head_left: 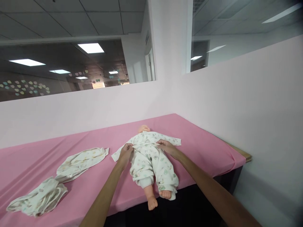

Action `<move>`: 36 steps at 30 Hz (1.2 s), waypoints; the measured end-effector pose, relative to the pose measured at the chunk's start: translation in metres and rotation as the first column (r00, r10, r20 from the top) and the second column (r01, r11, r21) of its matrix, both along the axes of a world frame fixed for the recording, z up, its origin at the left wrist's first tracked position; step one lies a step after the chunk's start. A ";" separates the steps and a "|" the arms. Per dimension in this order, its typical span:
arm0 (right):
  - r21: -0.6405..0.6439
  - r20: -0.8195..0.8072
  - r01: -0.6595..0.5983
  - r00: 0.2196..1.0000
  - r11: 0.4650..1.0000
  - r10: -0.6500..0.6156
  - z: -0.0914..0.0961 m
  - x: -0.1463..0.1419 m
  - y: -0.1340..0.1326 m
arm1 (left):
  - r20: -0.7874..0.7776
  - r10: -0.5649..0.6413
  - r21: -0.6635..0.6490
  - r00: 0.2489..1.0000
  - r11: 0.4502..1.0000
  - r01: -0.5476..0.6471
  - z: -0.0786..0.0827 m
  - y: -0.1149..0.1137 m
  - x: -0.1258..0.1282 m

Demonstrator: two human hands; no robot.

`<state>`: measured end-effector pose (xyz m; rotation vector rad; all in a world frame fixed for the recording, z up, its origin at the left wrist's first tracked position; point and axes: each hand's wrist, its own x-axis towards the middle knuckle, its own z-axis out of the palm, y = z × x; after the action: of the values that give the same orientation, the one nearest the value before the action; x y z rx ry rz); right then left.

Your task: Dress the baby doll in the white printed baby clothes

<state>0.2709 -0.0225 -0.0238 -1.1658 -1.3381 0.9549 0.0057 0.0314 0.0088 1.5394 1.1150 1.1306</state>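
Observation:
A baby doll [144, 128] lies on its back, head toward the wall and feet at the table's near edge. It wears a white printed long-sleeved top [149, 136] and matching baby trousers [163, 162]. My left hand [127, 150] pinches the waistband at the doll's waist on the left side. On the right side, my right hand [167, 147] pinches the same waistband. One bare foot [152, 202] hangs past the cuff; the other foot [165, 194] shows partly, with its trouser leg loose around it.
A pink sheet [94, 189] covers the table. On the left lie a crumpled white printed garment [39, 197] and a flatter one [81, 162]. White walls [248, 107] with windows [78, 63] stand behind and to the right. A wooden board edge [247, 155] sticks out at the right corner.

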 end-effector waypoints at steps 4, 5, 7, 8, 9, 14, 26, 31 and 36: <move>-0.067 -0.016 -0.098 0.995 0.993 0.097 -0.002 0.018 -0.007 | -0.054 -0.099 -0.046 0.994 0.994 0.097 -0.010 -0.014 -0.009; -0.089 -0.014 -0.112 0.994 0.990 0.111 -0.003 0.024 -0.008 | -0.063 -0.117 -0.052 0.991 0.992 0.114 -0.012 -0.017 -0.011; -0.123 -0.008 -0.130 0.991 0.984 0.130 -0.007 0.031 -0.009 | -0.081 -0.148 -0.054 0.986 0.988 0.144 -0.016 -0.022 -0.016; -0.132 -0.007 -0.140 0.990 0.981 0.141 -0.008 0.033 -0.010 | -0.091 -0.164 -0.053 0.982 0.986 0.159 -0.018 -0.023 -0.017; -0.133 -0.004 -0.150 0.989 0.980 0.150 -0.009 0.033 -0.010 | -0.104 -0.174 -0.052 0.979 0.984 0.170 -0.020 -0.022 -0.018; -0.088 0.031 -0.168 0.985 0.982 0.172 -0.006 0.025 -0.011 | -0.156 -0.112 0.004 0.981 0.994 0.114 -0.028 -0.012 -0.013; 0.080 0.112 0.294 0.947 0.953 -0.301 -0.024 0.008 0.015 | -0.094 0.193 0.099 0.977 0.978 -0.184 -0.029 -0.007 -0.002; 0.042 0.099 0.172 0.979 0.984 -0.175 -0.022 0.013 0.011 | 0.072 -0.086 -0.077 0.994 0.993 0.092 -0.023 -0.014 -0.010; 0.060 0.159 0.095 0.982 0.994 -0.103 -0.003 0.017 0.008 | 0.255 -0.153 -0.141 0.955 0.971 0.193 -0.024 -0.006 -0.011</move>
<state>0.2877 -0.0143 -0.0265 -1.2794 -1.4110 0.7625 -0.0055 0.0250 -0.0155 1.3039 0.8675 1.0473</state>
